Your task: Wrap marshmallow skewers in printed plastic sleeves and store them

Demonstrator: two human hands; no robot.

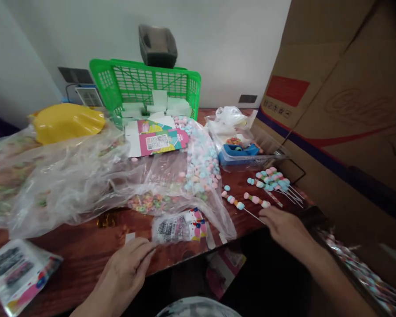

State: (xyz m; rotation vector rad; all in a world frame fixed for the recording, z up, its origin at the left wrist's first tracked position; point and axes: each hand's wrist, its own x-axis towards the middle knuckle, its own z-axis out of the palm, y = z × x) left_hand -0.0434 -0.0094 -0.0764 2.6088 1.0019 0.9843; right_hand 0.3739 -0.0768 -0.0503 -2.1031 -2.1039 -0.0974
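Observation:
My right hand is closed at the table's front edge, its fingertips pinching the thin white stick of a candy skewer. Pink, blue and orange pieces sit on the skewer's far end. Just beyond my fingers is another short candy skewer; its stick is hidden. My left hand has thumb and forefinger pressed together at the near left corner of the printed plastic bags, which lie in a small flat stack. Several finished skewers lie bunched to the right, sticks toward me.
A large clear bag of pink and blue candies lies mid-table, a bag of coloured rings to the left. Behind stand a green basket and a clear plastic tub. A big cardboard box bounds the right. Another printed pouch lies front left.

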